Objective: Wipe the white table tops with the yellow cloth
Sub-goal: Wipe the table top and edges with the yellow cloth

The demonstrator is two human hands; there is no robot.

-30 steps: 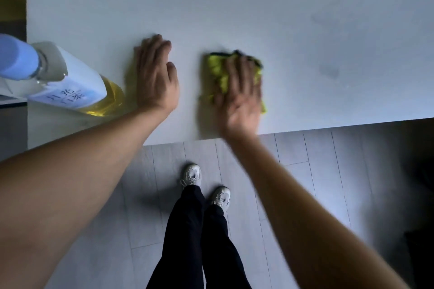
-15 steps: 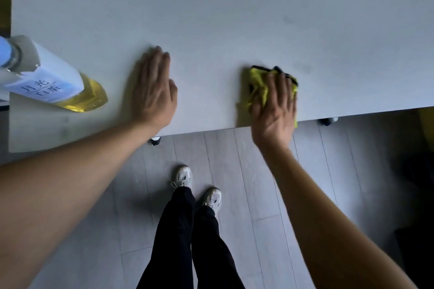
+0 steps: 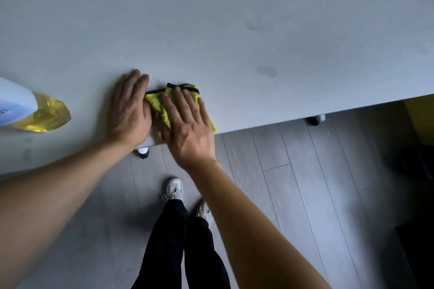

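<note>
Right hand [image 3: 187,126]: fingers straight, palm down, pressed flat on the yellow cloth [image 3: 162,107], just left of frame centre. Left hand [image 3: 130,110]: fingers straight and together, flat on the white surface [image 3: 211,19], touching the left edge of the cloth. Hands side by side, nearly touching, neither curled round anything.

Yellow cloth: bunched, black-trimmed along its upper edge, lying at the near edge of the surface, its lower right corner reaching that edge. Mostly covered by the right hand.

Bottle [image 3: 30,110]: at the left edge of the frame, lying tilted on the surface, yellow liquid visible in its base, pale label partly cut off by the frame. Well apart from the left hand.

Faint darker patches [image 3: 266,71] on the surface, upper right of the cloth.

Below the surface edge: grey plank floor [image 3: 293,183]; two casters, one [image 3: 143,152] directly under the left wrist, one [image 3: 315,120] toward the right. Lower centre of frame: dark trousers [image 3: 178,241] and two pale shoes [image 3: 173,189].
</note>
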